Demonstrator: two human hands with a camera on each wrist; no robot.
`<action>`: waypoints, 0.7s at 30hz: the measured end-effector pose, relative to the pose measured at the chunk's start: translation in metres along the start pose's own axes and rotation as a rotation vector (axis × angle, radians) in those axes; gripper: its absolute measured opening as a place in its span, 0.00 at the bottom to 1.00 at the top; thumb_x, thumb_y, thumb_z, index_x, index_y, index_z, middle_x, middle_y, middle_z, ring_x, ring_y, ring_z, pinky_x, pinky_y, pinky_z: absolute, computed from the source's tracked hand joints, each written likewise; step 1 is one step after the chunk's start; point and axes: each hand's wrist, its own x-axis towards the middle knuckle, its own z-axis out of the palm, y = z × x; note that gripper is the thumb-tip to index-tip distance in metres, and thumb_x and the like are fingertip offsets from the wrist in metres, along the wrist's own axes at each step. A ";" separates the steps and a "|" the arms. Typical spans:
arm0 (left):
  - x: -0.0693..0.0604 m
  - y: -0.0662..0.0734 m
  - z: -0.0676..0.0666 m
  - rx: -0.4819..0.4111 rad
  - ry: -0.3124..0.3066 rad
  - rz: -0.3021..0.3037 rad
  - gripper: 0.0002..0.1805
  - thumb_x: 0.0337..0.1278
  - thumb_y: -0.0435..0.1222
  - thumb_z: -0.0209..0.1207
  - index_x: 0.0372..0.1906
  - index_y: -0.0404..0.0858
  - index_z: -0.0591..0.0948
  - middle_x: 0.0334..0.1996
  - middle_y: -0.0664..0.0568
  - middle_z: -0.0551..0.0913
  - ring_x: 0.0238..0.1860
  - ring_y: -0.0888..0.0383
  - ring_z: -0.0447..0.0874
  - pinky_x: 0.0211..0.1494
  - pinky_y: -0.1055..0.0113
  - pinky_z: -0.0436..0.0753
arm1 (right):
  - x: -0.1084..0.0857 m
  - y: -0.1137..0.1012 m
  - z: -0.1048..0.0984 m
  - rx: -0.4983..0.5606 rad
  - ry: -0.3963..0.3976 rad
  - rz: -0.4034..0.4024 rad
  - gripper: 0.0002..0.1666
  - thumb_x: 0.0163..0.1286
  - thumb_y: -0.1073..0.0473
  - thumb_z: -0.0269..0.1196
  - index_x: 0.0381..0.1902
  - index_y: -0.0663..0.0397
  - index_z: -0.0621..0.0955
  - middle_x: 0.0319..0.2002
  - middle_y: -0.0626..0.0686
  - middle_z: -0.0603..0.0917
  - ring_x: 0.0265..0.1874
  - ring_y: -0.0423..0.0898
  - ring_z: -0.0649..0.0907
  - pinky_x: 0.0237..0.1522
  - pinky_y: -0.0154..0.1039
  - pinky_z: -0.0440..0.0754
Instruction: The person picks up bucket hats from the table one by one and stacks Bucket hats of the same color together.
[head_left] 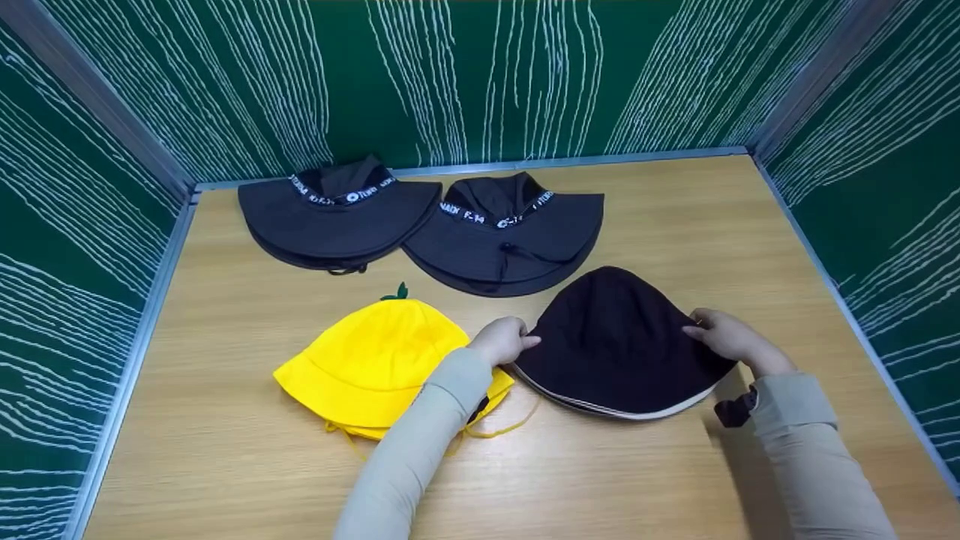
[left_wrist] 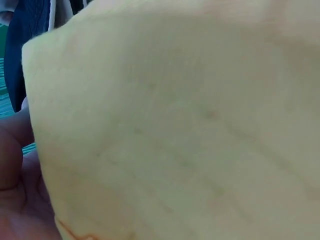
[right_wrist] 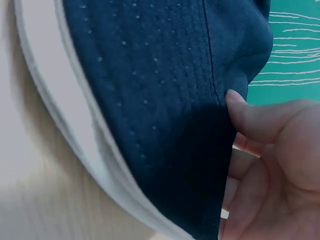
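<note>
The dark, dome-shaped fabric bucket hat with white edging (head_left: 615, 345) is at the near right of the pale wood table (head_left: 720, 210), pinched at its left side by the left hand (head_left: 501, 341) and its right by the right hand (head_left: 720, 335). Only the right wrist view resolves the brim's stitching (right_wrist: 145, 102). The head view alone includes two black wide-brimmed hats (head_left: 330, 225) (head_left: 465, 259) farther away. The beige cloth sleeve (head_left: 427, 442) partly covers the bright yellow cloth hat (head_left: 375, 345) to the left; blurred pale material blocks most of the left wrist view.
</note>
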 end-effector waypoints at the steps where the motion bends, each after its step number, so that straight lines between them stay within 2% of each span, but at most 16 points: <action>1: 0.000 0.000 0.000 0.004 0.001 0.003 0.17 0.64 0.45 0.56 0.25 0.36 0.75 0.19 0.57 0.66 0.26 0.58 0.67 0.35 0.68 0.70 | 0.000 0.000 0.000 0.006 -0.003 0.001 0.14 0.74 0.57 0.51 0.35 0.66 0.72 0.30 0.55 0.76 0.30 0.48 0.73 0.34 0.40 0.70; 12: -0.001 0.000 0.002 0.035 -0.003 0.016 0.13 0.62 0.41 0.58 0.32 0.33 0.77 0.24 0.54 0.69 0.31 0.56 0.69 0.42 0.64 0.73 | 0.002 0.006 0.006 -0.028 0.098 0.011 0.13 0.70 0.57 0.56 0.31 0.63 0.74 0.26 0.52 0.74 0.27 0.46 0.71 0.33 0.39 0.68; 21: -0.001 -0.004 0.005 0.035 0.024 -0.009 0.14 0.59 0.42 0.60 0.29 0.38 0.72 0.22 0.55 0.67 0.29 0.56 0.69 0.37 0.66 0.72 | 0.003 0.008 0.011 -0.003 0.137 0.077 0.17 0.70 0.53 0.57 0.37 0.66 0.73 0.35 0.64 0.78 0.34 0.56 0.76 0.38 0.48 0.72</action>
